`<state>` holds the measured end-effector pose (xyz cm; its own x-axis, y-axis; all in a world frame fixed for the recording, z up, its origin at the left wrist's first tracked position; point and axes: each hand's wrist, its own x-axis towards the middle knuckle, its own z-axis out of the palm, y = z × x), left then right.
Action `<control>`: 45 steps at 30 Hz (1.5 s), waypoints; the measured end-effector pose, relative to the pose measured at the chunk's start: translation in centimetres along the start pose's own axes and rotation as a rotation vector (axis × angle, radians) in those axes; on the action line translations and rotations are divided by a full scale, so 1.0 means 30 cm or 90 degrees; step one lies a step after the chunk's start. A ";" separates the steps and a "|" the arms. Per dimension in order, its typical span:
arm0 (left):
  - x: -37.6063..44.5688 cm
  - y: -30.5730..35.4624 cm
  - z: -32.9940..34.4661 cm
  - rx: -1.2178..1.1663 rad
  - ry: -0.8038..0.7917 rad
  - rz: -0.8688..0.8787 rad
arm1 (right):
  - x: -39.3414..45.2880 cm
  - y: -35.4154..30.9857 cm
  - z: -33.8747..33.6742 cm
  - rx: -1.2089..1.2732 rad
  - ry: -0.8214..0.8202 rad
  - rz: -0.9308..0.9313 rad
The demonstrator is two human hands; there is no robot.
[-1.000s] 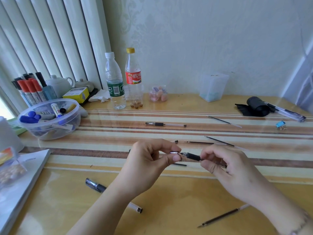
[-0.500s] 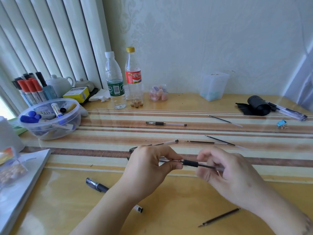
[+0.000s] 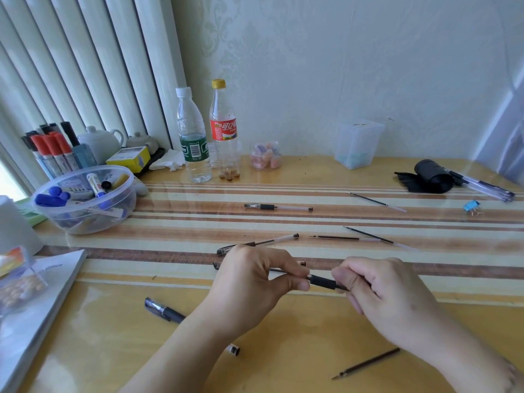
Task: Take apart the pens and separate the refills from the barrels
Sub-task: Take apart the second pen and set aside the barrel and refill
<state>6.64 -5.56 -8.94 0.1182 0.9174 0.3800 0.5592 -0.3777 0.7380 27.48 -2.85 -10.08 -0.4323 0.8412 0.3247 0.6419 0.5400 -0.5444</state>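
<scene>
A pen with a black rubber grip (image 3: 323,281) is held level above the table, between both hands. My left hand (image 3: 252,285) pinches its tip end, where a thin dark refill (image 3: 279,270) shows. My right hand (image 3: 380,296) is closed around the barrel end, which it hides. Whole pens lie on the table: one far (image 3: 278,207), one just beyond my left hand (image 3: 272,241), one capped under my left forearm (image 3: 164,310). Loose refills lie at the middle (image 3: 340,237), at the right (image 3: 368,235), further back (image 3: 374,201) and near the front (image 3: 365,363).
A clear bowl of markers (image 3: 85,202) stands at the left, two bottles (image 3: 194,137) and small jars at the back. A black roll with more pens (image 3: 433,177) and a blue clip (image 3: 470,207) are at the right. A booklet (image 3: 37,302) lies at front left.
Both hands have sunk a little toward the table with the pen. The left hand has drawn away from the grip, so more of the thin refill shows.
</scene>
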 end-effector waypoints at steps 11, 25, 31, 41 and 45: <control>-0.008 -0.049 0.026 0.051 -0.032 0.097 | -0.009 0.010 0.028 -0.005 -0.025 -0.009; 0.003 -0.082 -0.002 -0.037 -0.122 0.003 | 0.004 0.025 -0.013 0.001 0.004 -0.022; 0.008 -0.075 0.001 -0.093 -0.099 -0.097 | 0.006 0.021 -0.012 -0.024 0.065 -0.018; 0.013 -0.082 0.010 -0.028 -0.085 -0.079 | 0.007 0.024 -0.016 -0.173 0.097 -0.081; 0.007 -0.071 0.006 0.061 -0.123 -0.034 | 0.006 0.023 -0.014 -0.196 0.112 -0.109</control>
<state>5.62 -4.54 -10.53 0.2365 0.9463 0.2206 0.6427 -0.3226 0.6948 28.11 -2.32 -10.05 -0.4515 0.7156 0.5329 0.7417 0.6330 -0.2216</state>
